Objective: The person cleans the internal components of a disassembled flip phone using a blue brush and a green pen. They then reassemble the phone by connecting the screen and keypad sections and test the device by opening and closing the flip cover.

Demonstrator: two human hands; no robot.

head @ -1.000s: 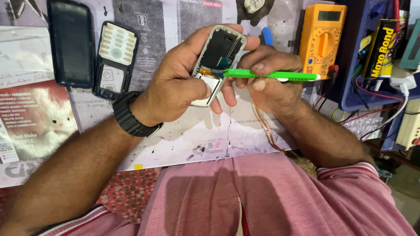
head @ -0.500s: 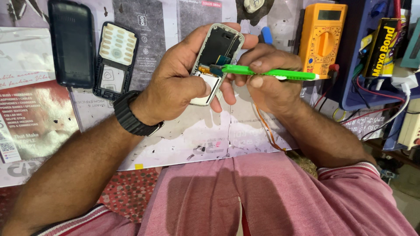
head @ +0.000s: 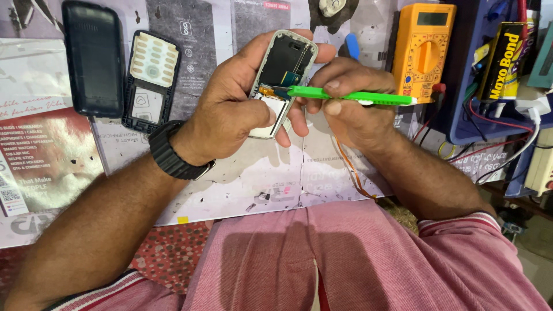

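Observation:
My left hand grips an opened small phone body with a silver frame, its dark inside facing up. My right hand holds a green tool like a pen. The tool's dark tip rests inside the phone near an orange flex strip. A black watch sits on my left wrist.
A black back cover and a keypad frame lie at the upper left on printed paper sheets. An orange multimeter stands at the upper right, beside a glue tube, wires and a blue tray.
The green tool's tip has shifted slightly inside the phone; both hands stay almost where they were.

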